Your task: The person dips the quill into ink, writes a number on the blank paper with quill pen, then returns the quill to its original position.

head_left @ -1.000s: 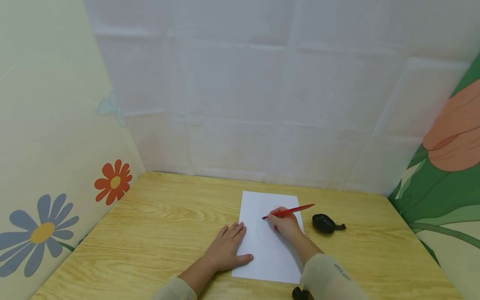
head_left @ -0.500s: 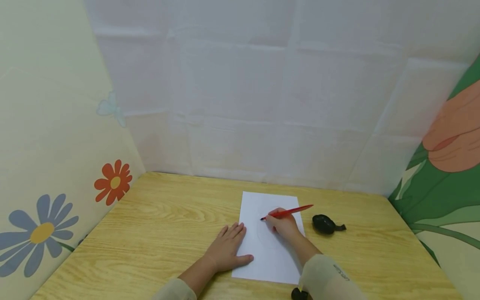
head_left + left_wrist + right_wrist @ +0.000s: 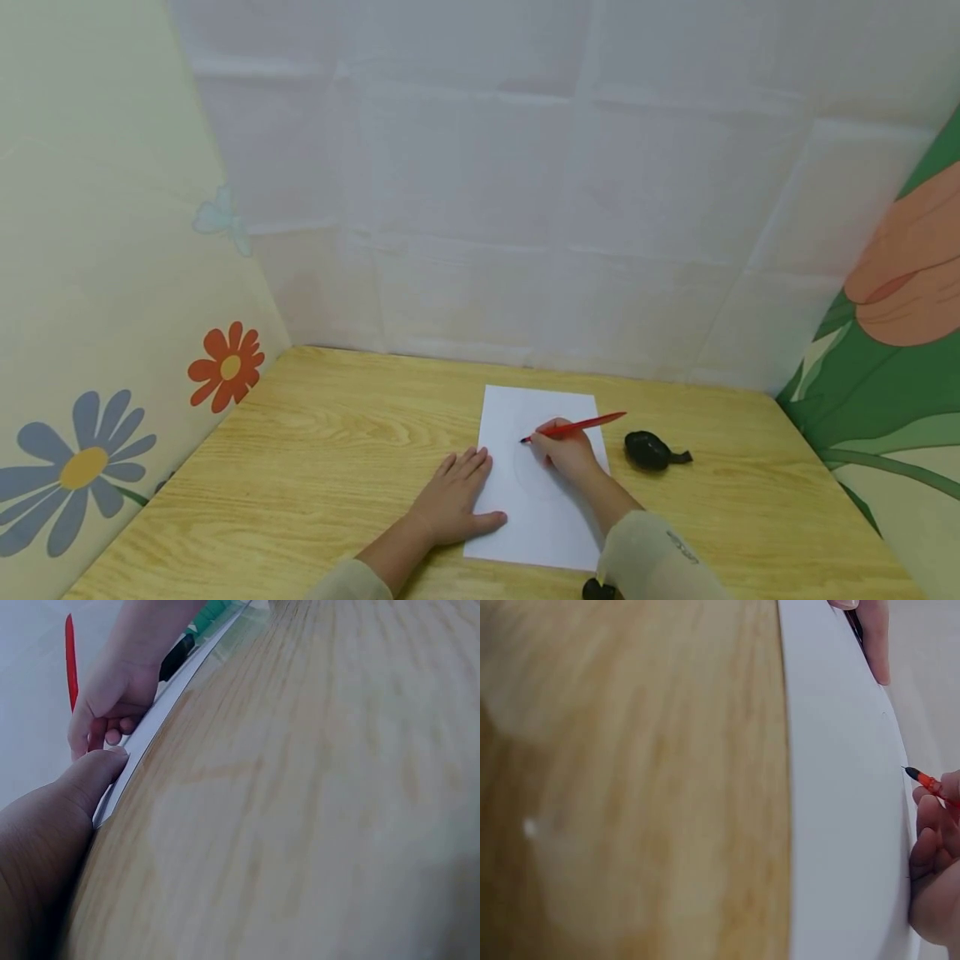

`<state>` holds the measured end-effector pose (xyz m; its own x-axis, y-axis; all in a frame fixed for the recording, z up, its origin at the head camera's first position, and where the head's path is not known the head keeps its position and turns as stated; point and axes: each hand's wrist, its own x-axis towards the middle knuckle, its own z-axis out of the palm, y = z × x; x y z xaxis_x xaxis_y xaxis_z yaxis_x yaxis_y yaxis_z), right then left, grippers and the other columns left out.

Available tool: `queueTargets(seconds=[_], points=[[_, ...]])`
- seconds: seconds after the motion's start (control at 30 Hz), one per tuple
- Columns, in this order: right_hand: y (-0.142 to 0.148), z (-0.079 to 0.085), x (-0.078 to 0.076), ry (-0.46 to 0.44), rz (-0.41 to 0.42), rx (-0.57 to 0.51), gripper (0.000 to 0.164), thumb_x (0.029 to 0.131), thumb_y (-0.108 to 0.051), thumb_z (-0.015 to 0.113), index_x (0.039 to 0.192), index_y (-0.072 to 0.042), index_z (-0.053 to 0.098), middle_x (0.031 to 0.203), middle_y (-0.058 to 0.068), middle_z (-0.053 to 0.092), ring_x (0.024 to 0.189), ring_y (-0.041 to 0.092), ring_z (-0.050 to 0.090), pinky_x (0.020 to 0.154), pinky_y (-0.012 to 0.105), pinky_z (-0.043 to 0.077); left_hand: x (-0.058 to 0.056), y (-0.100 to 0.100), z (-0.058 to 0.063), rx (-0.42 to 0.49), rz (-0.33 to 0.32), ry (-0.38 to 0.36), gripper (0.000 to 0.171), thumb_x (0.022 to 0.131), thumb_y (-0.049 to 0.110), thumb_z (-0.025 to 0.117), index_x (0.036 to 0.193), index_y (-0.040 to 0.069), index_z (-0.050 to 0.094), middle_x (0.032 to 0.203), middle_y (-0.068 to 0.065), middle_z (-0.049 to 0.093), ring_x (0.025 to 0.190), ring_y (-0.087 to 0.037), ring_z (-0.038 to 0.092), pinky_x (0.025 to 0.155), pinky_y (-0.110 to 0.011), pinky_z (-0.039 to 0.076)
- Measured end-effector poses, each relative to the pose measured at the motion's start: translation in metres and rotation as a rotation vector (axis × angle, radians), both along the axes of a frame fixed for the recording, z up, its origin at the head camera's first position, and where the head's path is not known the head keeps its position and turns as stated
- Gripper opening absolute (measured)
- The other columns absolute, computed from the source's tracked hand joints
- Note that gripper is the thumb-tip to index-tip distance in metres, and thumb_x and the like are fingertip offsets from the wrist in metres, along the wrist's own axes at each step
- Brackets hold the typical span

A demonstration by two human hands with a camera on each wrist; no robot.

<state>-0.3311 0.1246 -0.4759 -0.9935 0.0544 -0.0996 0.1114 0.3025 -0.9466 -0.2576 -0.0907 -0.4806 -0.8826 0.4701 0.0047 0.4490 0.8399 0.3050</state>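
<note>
In the head view a red pen [image 3: 581, 425] with a black tip is pinched in my right hand [image 3: 567, 452]. Its tip meets a white sheet of paper [image 3: 525, 525], where a faint curved outline shows. My left hand [image 3: 453, 500] lies flat with fingers spread, over the sheet's left edge and the table beside it. From the left wrist, the thumb [image 3: 90, 780] shows near the paper's edge, with the right hand [image 3: 120, 697] beyond. The right wrist view shows the pen tip [image 3: 913, 773] at the paper and the right hand's curled fingers [image 3: 928, 825].
Right of the sheet, on the wood-grain table [image 3: 337, 433], lies a shiny black rounded object [image 3: 647, 450] with a short tail. Another small black object [image 3: 597, 589] sits by the right sleeve, partly cut off. A white cloth backdrop [image 3: 480, 208] stands behind the table.
The pen tip has shifted slightly left and down on the paper with my right hand. My left hand stays in place on the sheet's edge.
</note>
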Motion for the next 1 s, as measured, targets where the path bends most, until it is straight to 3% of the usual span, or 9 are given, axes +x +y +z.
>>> queueTargets(seconds=[0.33, 0.57, 0.9, 1.0], points=[[0.010, 0.002, 0.001, -0.011, -0.018, 0.005, 0.019, 0.087, -0.022, 0.072, 0.097, -0.007, 0.069, 0.066, -0.004, 0.061, 0.052, 0.013, 0.049, 0.056, 0.023, 0.043, -0.001, 0.002, -0.002, -0.017, 0.003, -0.006, 0.093, 0.088, 0.068, 0.052, 0.152, 0.004, 0.033, 0.161, -0.009, 0.030, 0.151, -0.028, 0.023, 0.123, -0.051, 0.016], [0.026, 0.004, 0.005, 0.009, -0.063, 0.006, 0.020, 0.085, -0.020, 0.074, 0.096, -0.004, 0.069, 0.070, -0.005, 0.063, 0.063, 0.015, 0.048, 0.057, 0.023, 0.042, -0.001, 0.001, -0.002, -0.007, -0.004, 0.008, 0.092, 0.088, 0.068, 0.052, 0.152, 0.004, 0.034, 0.160, -0.010, 0.031, 0.150, -0.029, 0.024, 0.123, -0.052, 0.017], [0.044, 0.019, 0.013, 0.011, -0.125, 0.027, 0.020, 0.086, -0.018, 0.074, 0.099, -0.004, 0.069, 0.077, -0.002, 0.065, 0.065, 0.017, 0.047, 0.057, 0.026, 0.041, -0.001, -0.002, -0.004, 0.008, 0.001, 0.006, 0.093, 0.088, 0.068, 0.053, 0.152, 0.003, 0.034, 0.161, -0.011, 0.029, 0.151, -0.029, 0.023, 0.123, -0.052, 0.016], [0.058, 0.025, 0.022, 0.054, -0.056, -0.033, 0.021, 0.085, -0.022, 0.076, 0.100, -0.007, 0.071, 0.082, -0.002, 0.069, 0.067, 0.016, 0.047, 0.058, 0.025, 0.040, -0.001, -0.002, -0.004, 0.017, 0.001, 0.003, 0.093, 0.087, 0.067, 0.054, 0.151, 0.002, 0.034, 0.161, -0.012, 0.029, 0.151, -0.030, 0.023, 0.123, -0.053, 0.016]])
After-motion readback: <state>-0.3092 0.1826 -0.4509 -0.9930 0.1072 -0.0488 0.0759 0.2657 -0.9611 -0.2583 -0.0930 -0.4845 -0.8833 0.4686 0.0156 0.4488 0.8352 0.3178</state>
